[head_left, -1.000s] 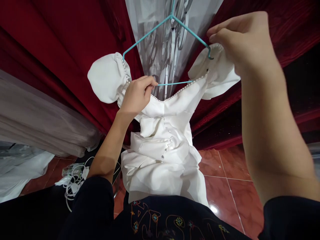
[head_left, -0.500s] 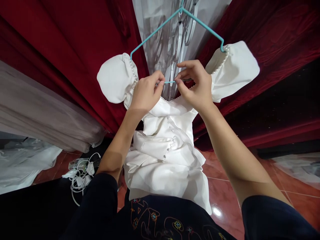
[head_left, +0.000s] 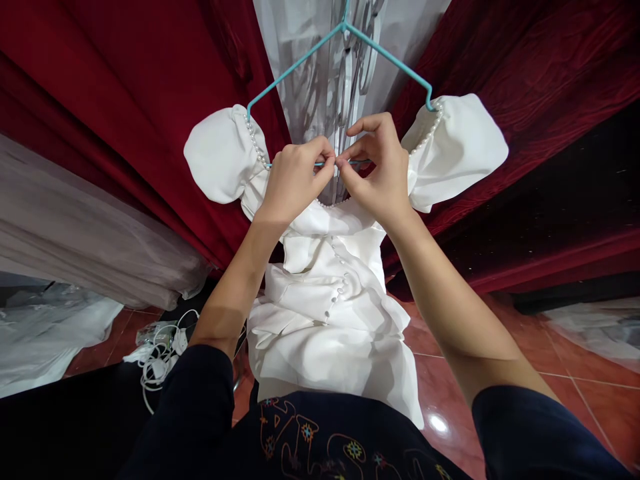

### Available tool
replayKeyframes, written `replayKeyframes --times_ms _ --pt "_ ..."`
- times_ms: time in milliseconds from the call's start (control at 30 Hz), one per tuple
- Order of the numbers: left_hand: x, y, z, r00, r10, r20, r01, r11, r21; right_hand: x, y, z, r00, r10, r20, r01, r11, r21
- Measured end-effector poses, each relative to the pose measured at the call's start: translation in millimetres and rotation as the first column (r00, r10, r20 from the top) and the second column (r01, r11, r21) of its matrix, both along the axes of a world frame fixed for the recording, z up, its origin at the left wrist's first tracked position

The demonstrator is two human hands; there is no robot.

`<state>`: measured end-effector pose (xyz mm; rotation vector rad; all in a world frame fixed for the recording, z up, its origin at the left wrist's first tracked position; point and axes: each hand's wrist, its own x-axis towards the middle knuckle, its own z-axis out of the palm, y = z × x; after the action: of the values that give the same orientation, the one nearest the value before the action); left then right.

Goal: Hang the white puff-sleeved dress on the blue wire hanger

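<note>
A white dress point(head_left: 330, 300) with puffed sleeves, pearl trim and a row of buttons hangs on a teal wire hanger point(head_left: 300, 63) in front of me. My left hand point(head_left: 293, 183) is closed in a pinch on the hanger's bottom bar at the neckline. My right hand point(head_left: 375, 170) pinches the same bar just to the right, fingertips almost touching the left hand's. The puffed sleeves hang from the hanger's two ends at either side of my hands.
Dark red curtains point(head_left: 125, 100) hang left and right, with sheer white fabric point(head_left: 320, 40) between them. Grey cloth point(head_left: 75, 240) drapes at the left. White cables point(head_left: 157, 350) and white fabric point(head_left: 40, 347) lie on the glossy red tile floor point(head_left: 450, 353).
My right hand left the right sleeve end and came to the middle of the hanger bar beside my left hand. Both hands have since edged closer together and the hanger shifted slightly left.
</note>
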<state>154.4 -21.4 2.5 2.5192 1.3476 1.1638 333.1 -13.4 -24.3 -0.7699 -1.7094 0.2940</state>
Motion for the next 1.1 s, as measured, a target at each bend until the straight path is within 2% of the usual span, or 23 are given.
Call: replayKeyframes --times_ms 267,367,467,633,767,967,1033,1100 --pt "3.7 -4.2 26.5 0.991 0.009 -0.136 -0.008 1.000 0.008 0.8 -6.0 9.4 0.998 -0.034 0.052 0.037 0.997 -0.071" --pt "5.1 -3.3 27.9 0.988 0.016 -0.151 -0.013 1.000 0.020 0.2 -7.4 10.5 0.996 -0.050 0.068 0.055 0.995 -0.080" --pt "0.1 -1.6 26.7 0.995 0.026 -0.097 -0.023 0.999 0.027 -1.6 -6.7 8.9 0.994 -0.073 0.084 0.079 0.994 -0.077" --pt "-27.0 -3.1 34.9 0.993 0.064 0.097 -0.078 0.987 0.140 -4.1 -4.7 5.4 0.992 -0.105 0.073 0.109 0.992 -0.056" --pt "-48.0 -1.5 39.2 0.961 0.219 0.171 -0.264 0.911 0.317 -7.6 -7.3 5.6 0.992 -0.107 0.067 0.111 0.993 -0.047" --pt "-69.3 16.9 28.0 0.962 0.203 0.181 -0.264 0.859 0.439 -13.3 -5.9 3.0 0.977 -0.208 0.044 0.209 0.978 -0.022" --pt "-79.8 24.3 25.9 0.955 0.246 0.165 -0.294 0.853 0.431 -12.7 -3.1 1.5 0.974 -0.221 0.048 0.222 0.975 -0.021" --pt "-92.9 30.8 25.8 0.933 0.331 0.141 -0.360 0.861 0.358 -11.4 -0.7 0.3 0.973 -0.223 0.054 0.225 0.974 -0.018"
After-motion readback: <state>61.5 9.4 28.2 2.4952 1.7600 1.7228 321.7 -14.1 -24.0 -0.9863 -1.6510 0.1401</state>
